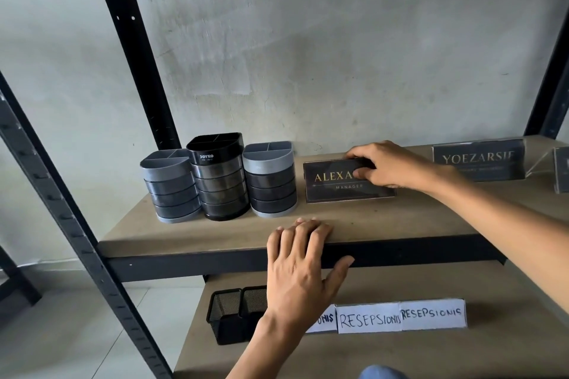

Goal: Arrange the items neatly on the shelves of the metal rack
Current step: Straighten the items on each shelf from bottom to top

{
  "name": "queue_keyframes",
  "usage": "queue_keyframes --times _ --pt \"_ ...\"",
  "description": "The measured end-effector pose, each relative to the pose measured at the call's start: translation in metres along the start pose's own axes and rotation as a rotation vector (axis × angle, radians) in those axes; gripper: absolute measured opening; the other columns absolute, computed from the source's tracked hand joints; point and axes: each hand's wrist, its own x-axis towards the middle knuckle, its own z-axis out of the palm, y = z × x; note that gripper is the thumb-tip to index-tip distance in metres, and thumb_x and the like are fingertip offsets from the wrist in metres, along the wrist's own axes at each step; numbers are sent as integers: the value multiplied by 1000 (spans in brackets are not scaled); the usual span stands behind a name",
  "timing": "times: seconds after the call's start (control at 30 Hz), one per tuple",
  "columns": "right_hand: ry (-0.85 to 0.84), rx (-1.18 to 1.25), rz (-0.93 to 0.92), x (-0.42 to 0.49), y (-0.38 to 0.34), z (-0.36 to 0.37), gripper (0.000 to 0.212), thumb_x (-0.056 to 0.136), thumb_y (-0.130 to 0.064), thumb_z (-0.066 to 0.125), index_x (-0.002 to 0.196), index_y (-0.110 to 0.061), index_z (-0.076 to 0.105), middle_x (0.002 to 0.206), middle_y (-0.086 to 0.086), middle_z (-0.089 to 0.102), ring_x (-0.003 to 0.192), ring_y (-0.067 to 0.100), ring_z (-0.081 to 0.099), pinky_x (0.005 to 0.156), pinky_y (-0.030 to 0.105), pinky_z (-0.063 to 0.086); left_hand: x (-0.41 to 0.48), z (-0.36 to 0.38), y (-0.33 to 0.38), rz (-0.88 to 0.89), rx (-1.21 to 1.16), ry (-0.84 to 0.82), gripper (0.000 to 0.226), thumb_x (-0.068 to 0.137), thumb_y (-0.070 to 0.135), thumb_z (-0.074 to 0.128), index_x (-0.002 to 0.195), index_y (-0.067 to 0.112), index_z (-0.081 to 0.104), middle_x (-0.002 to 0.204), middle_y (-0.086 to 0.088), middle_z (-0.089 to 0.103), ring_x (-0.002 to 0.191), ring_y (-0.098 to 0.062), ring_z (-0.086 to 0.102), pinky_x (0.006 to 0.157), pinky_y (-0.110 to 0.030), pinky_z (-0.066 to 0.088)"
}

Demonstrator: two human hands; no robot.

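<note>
On the upper wooden shelf board [215,234] of the black metal rack [135,49], right hand [389,168] grips the top edge of the dark rectangular acrylic MANAGER nameplate [335,191], which stands upright just right of three tiered round plastic desk organizers [220,175]. Left hand [303,258] lies flat over the board's front edge, fingers relaxed, holding nothing. Second dark nameplate [478,160] stands further right. Lower shelf: black mesh pen cups [228,317], white paper RESEPSIONIS signs [400,315].
</note>
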Motion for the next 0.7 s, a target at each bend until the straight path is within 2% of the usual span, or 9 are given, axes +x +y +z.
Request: queue_keyframes --times 0.1,0.17,0.33,0.47,0.57,0.7 --pt "-6 6 2 2 -3 2 37 92 -19 60 129 -24 55 121 3 64 93 16 60 79 27 49 0 0 0 2 1 -1 47 90 55 58 116 16 62 116 -1 61 105 -23 54 98 -40 37" --pt "-13 8 -2 3 -5 3 38 92 -18 60 130 -23 55 121 3 63 99 18 59 85 31 49 0 0 0 2 5 -4 48 90 55 58 116 16 61 116 -1 61 105 -23 54 98 -40 37" --pt "-15 9 -3 6 -8 5 37 93 -19 60 129 -24 55 120 2 64 98 18 60 86 33 50 -1 0 0 3 -3 5 47 90 55 58 117 16 60 116 -1 61 106 -23 54 98 -41 38" --pt "-20 19 -16 7 -10 6 36 93 -18 59 128 -24 56 118 1 64 89 15 59 76 28 48 -1 1 0 -1 -4 3 47 90 55 57 117 16 59 116 -2 61 106 -24 55 97 -42 38" --pt "-18 28 -14 8 -9 6 37 93 -17 59 129 -24 56 120 3 63 99 19 59 87 34 50 -1 1 0 -1 -3 2 47 90 55 57 117 16 60 117 -2 61 107 -24 54 98 -42 38" --pt "-29 20 -8 8 -9 7 37 93 -18 59 130 -24 54 121 3 63 100 20 59 89 36 50 -2 1 0 0 1 2 47 90 55 58 117 16 59 117 -2 61 108 -24 54 99 -41 37"
